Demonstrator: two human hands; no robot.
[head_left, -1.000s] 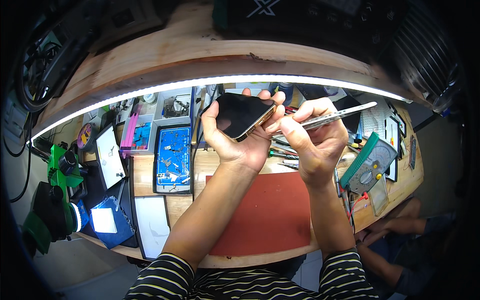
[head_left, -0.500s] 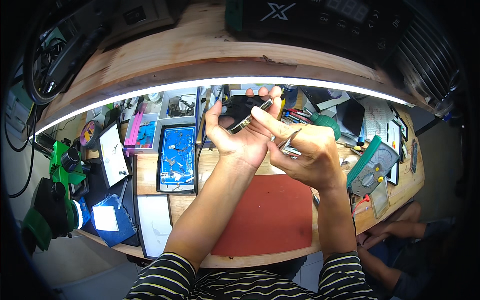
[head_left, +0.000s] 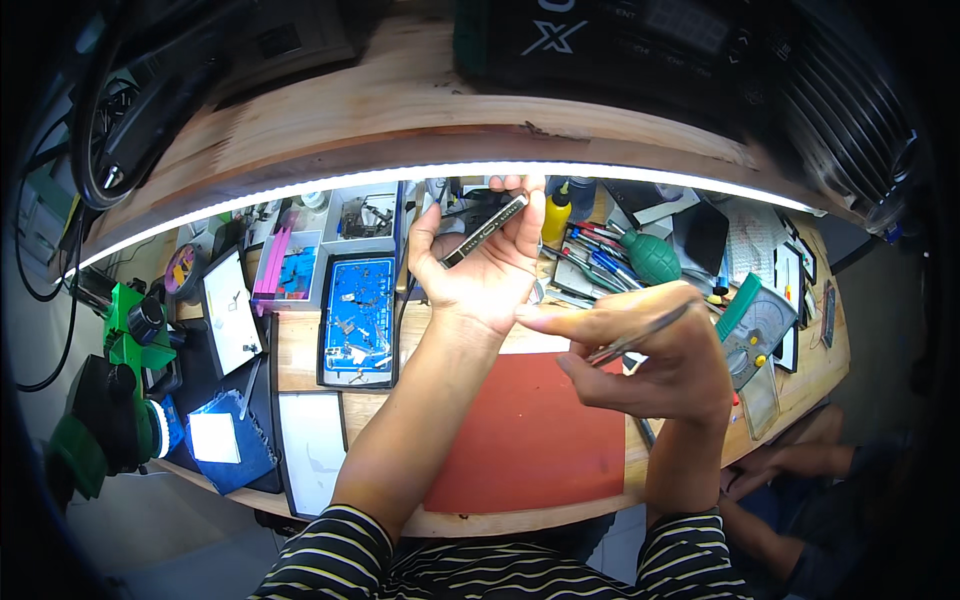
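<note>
Gripping the phone point(head_left: 487, 229) edge-on, the left hand point(head_left: 480, 270) now holds it far above the red mat point(head_left: 530, 430). Right hand point(head_left: 650, 350), pinching tweezers point(head_left: 640, 335), has dropped away nearer, so the probing looks paused.

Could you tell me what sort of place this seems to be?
Probably a phone repair bench: the left hand holds a phone, the right hand tweezers, beside a blue parts tray.

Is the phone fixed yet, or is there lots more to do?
Not yet, it seems. Done: small parts lie sorted in the blue tray. In hand: the left hand holds the phone up edge-on, and the right hand grips metal tweezers. Left: the phone is not yet down on the red mat.
</note>
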